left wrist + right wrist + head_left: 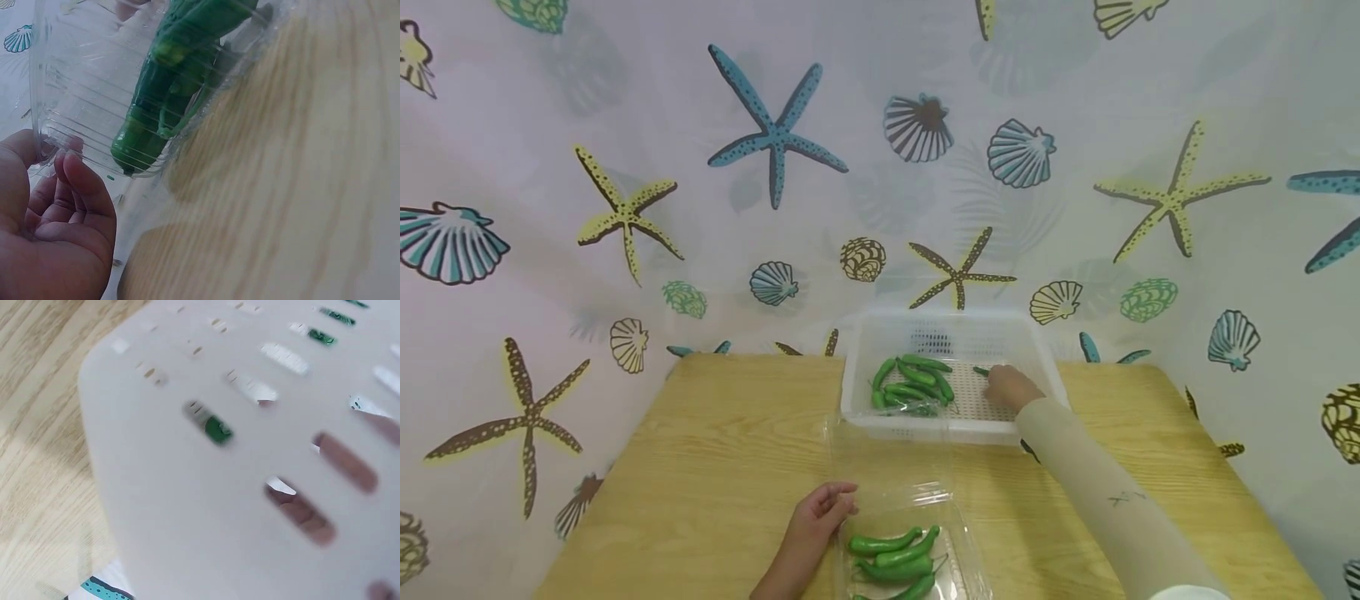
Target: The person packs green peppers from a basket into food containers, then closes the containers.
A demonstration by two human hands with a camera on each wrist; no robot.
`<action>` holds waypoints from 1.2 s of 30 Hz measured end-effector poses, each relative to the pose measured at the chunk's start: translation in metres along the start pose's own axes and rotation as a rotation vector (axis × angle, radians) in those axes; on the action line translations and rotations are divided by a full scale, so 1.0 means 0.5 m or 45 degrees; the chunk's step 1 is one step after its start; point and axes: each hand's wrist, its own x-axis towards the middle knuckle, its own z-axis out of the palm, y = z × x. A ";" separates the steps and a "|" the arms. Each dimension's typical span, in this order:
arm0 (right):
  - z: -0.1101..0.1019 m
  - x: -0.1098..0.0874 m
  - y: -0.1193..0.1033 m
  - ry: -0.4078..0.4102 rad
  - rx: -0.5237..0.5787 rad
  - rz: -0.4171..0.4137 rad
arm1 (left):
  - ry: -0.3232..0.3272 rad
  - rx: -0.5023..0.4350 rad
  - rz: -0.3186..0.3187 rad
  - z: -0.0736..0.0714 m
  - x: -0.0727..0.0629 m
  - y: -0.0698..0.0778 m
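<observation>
My left hand (822, 518) is at the near side of an open clear plastic clamshell box (964, 533); in the left wrist view its thumb and fingers pinch the box's edge. Several green peppers (904, 570) lie side by side inside the box. Farther off, my right hand (1011, 388) reaches into a white plastic basket (925, 425), fingers curled, with a green pepper (981, 371) poking out at the fingertips. The basket's slotted wall hides most of that hand in the right wrist view. More green peppers (917, 377) are heaped in the basket's left half.
The box's raised clear lid (887, 454) stands between box and basket, its top overlapping the basket's front rim in the head view. Everything rests on a wood-grain table (737, 442). A curtain (865, 192) printed with shells and starfish surrounds the table's back and sides.
</observation>
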 end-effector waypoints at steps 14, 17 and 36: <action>0.011 0.006 0.016 0.063 0.055 -0.008 | -0.019 -0.025 0.013 0.006 0.000 -0.005; 0.009 0.005 0.017 0.057 0.078 -0.004 | -0.018 -0.033 0.013 0.008 -0.001 -0.006; -0.080 -0.108 -0.025 0.207 0.304 -0.317 | -0.027 -0.046 0.000 0.002 -0.012 0.024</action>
